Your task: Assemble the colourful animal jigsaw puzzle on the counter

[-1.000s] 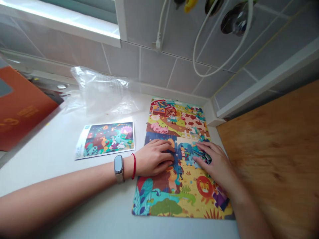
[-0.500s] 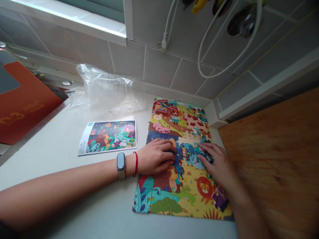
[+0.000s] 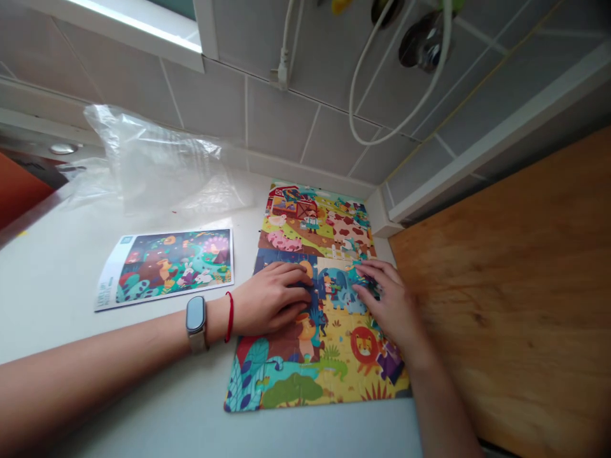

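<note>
A colourful jigsaw puzzle [image 3: 329,375] of animal scenes lies on the white tabletop. My left hand [image 3: 274,299] rests on its left middle, over the dark blue and brown part, fingers laid out and slightly bent. At the right edge, by the blue elephant, my right hand [image 3: 389,296] has its thumb and fingers around teal and dark puzzle pieces [image 3: 375,289]; the palm side is partly hidden. A loose purple puzzle piece [image 3: 390,362] lies on top of the puzzle beside the lion.
Left of the puzzle lies a printed picture card [image 3: 174,267]. Behind it is a crumpled clear plastic bag [image 3: 162,172]. An orange box [image 3: 19,191] stands at the far left. A wooden board [image 3: 501,273] borders the right side, and a white cable [image 3: 353,108] hangs by the tiled wall.
The view has shifted, so everything appears further left. Both hands stay at nearly the same spots on the puzzle, and the right fingers have barely moved.
</note>
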### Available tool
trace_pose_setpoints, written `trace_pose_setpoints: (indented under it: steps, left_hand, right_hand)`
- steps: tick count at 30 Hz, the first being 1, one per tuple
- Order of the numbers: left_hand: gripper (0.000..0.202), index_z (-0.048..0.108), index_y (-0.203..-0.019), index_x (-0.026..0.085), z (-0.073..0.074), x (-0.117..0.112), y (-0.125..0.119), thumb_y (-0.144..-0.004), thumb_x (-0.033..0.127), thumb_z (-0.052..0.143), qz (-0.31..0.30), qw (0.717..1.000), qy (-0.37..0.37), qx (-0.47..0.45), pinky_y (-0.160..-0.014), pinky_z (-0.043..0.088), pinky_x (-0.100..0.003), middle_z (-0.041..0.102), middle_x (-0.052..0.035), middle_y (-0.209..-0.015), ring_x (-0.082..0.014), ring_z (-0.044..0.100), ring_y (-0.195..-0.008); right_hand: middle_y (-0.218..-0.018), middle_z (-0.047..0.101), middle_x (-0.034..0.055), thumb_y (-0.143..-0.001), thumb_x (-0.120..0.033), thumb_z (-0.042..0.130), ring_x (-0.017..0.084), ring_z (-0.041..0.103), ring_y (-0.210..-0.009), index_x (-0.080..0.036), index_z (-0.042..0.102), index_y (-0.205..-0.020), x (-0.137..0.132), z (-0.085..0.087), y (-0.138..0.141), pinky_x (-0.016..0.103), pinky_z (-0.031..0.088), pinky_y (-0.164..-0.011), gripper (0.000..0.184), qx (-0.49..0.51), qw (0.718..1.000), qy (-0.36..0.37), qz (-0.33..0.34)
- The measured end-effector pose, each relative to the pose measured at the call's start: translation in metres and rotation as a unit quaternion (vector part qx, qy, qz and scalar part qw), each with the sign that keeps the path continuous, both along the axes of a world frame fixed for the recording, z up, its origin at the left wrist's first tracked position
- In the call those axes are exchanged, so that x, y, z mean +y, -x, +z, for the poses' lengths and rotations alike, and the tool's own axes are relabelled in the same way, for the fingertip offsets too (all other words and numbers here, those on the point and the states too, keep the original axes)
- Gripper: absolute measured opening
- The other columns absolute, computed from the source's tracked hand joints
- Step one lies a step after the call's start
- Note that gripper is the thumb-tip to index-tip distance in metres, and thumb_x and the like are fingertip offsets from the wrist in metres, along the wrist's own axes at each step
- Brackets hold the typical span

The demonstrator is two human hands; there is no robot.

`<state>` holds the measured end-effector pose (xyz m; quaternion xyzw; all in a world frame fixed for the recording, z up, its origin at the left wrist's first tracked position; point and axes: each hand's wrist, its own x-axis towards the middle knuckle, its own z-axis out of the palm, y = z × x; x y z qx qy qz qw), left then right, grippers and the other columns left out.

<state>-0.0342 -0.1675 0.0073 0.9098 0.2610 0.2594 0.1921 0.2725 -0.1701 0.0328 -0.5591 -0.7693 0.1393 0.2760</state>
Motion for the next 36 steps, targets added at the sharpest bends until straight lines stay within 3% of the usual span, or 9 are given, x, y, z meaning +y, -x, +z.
trace_pose_setpoints:
  steps: [11, 20, 28, 32, 36]
  left_hand:
    - [0.023, 0.073, -0.11, 0.023, 0.001, 0.0, -0.001, -0.105, 0.028, 0.051, 0.002, 1.0, 0.001, 0.006, -0.105, 0.051, -0.048, 0.069, -0.0083, -0.127, -0.0303, 0.058, -0.129]
    - [0.023, 0.073, -0.111, 0.023, 0.0, 0.0, -0.001, -0.104, 0.028, 0.052, 0.0, 1.0, -0.001, 0.001, -0.105, 0.051, -0.047, 0.069, -0.0083, -0.128, -0.0298, 0.058, -0.129]
    - [0.021, 0.072, -0.112, 0.024, -0.002, 0.0, -0.001, -0.104, 0.027, 0.053, -0.004, 1.0, -0.004, -0.013, -0.104, 0.052, -0.046, 0.068, -0.0085, -0.128, -0.0281, 0.061, -0.125]
    - [0.021, 0.071, -0.112, 0.024, -0.001, 0.0, -0.001, -0.105, 0.027, 0.052, -0.003, 1.0, 0.002, -0.006, -0.105, 0.051, -0.046, 0.068, -0.0079, -0.129, -0.0282, 0.059, -0.126]
    - [0.021, 0.071, -0.111, 0.024, 0.0, 0.001, -0.002, -0.105, 0.027, 0.051, -0.003, 1.0, 0.005, -0.004, -0.105, 0.051, -0.047, 0.068, -0.0076, -0.129, -0.0284, 0.06, -0.125]
  right_hand:
    - [-0.139, 0.063, 0.0064, -0.096, -0.014, 0.06, 0.023, 0.063, -0.128, -0.033, 0.071, -0.13, -0.006, 0.01, 0.011, 0.043, 0.052, -0.111, 0.04, 0.019, 0.998, -0.017, 0.054]
    - [-0.131, 0.064, 0.0073, -0.094, -0.019, 0.065, 0.024, 0.063, -0.125, -0.031, 0.072, -0.125, -0.008, 0.013, 0.013, 0.043, 0.053, -0.111, 0.034, 0.038, 0.999, -0.029, 0.002]
    - [-0.141, 0.061, 0.0098, -0.094, -0.028, 0.069, 0.027, 0.06, -0.134, -0.03, 0.068, -0.132, -0.007, 0.008, 0.013, 0.044, 0.055, -0.112, 0.038, 0.155, 0.988, 0.001, -0.023]
    - [-0.136, 0.064, 0.0089, -0.094, -0.027, 0.069, 0.026, 0.062, -0.131, -0.029, 0.07, -0.128, -0.004, 0.011, 0.009, 0.043, 0.051, -0.114, 0.035, 0.117, 0.993, -0.011, -0.03]
    - [-0.135, 0.063, 0.0087, -0.091, -0.023, 0.068, 0.025, 0.061, -0.13, -0.029, 0.069, -0.132, -0.002, 0.008, 0.003, 0.044, 0.048, -0.116, 0.041, 0.053, 0.998, 0.034, -0.021]
